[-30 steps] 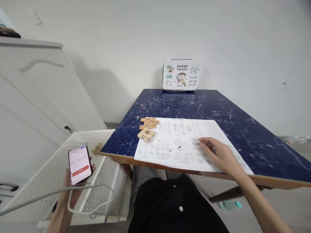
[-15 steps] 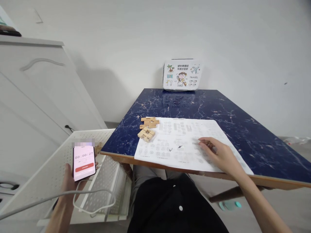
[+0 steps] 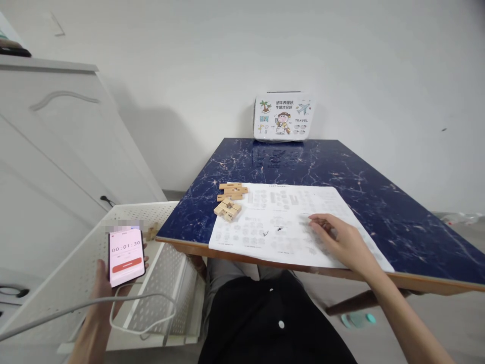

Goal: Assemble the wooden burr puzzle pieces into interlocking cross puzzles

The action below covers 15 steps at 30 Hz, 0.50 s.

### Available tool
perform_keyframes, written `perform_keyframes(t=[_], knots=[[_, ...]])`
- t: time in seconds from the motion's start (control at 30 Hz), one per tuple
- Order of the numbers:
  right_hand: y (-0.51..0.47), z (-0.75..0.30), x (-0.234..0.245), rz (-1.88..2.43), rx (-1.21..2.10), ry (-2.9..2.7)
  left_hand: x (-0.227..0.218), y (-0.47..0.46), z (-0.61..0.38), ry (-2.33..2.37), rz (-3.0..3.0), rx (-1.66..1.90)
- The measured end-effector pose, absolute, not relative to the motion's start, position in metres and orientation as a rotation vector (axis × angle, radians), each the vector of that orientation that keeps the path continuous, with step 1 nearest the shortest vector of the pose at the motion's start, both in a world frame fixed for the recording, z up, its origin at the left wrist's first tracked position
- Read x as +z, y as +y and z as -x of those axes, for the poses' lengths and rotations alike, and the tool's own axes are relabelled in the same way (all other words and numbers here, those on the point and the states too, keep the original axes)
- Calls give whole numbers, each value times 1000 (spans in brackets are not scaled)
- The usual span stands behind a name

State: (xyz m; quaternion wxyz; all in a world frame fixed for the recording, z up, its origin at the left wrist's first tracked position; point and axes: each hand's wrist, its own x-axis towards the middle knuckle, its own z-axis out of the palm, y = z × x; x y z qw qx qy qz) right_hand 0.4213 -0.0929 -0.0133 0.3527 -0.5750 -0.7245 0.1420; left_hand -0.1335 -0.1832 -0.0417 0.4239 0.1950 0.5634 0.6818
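Observation:
My left hand point(image 3: 103, 283) holds a phone point(image 3: 126, 256) upright at the lower left, off the table; its pink screen shows a timer, and a white cable loops from its bottom. My right hand point(image 3: 342, 241) rests palm down on a large printed paper sheet point(image 3: 288, 222) lying on the blue marble table point(image 3: 379, 192), fingers loosely curled and holding nothing. A small pile of wooden puzzle blocks point(image 3: 229, 199) sits at the sheet's left edge, well away from both hands.
A white box with cartoon print point(image 3: 283, 116) stands against the wall at the table's far edge. A white perforated rack point(image 3: 125, 222) sits left of the table, with a wooden piece point(image 3: 152, 232) on it. A white cabinet point(image 3: 49, 141) fills the left side.
The phone shifted slightly left and down, and its timer reading changed. My right hand has stayed on the paper.

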Motion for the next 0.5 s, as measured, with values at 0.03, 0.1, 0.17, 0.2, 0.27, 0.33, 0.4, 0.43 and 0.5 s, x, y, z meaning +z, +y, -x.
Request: perform_keyframes(t=[0.03, 0.1, 0.17, 0.2, 0.27, 0.33, 0.4, 0.43, 0.5], knots=[[-93, -421, -13, 1485, 367, -1878, -42, -183, 136, 1382, -478, 1712], [-93, -422, -13, 1482, 370, -1885, -45, -183, 142, 1322, -445, 1728], [-93, -423, -13, 1482, 374, -1891, -48, -182, 149, 1266, -409, 1732], [-93, -423, -14, 1482, 375, -1892, -50, -182, 152, 1246, -406, 1728], [-93, -423, -14, 1486, 377, -1890, -54, -182, 156, 1224, -439, 1721], [-92, -423, -15, 1492, 382, -1887, -57, -182, 159, 1228, -459, 1720], [-92, -423, -15, 1497, 387, -1885, -58, -182, 159, 1230, -448, 1725], [-92, -423, -15, 1499, 388, -1883, -58, -182, 159, 1226, -436, 1724], [-92, -423, -14, 1503, 386, -1880, -57, -183, 158, 1222, -436, 1725]])
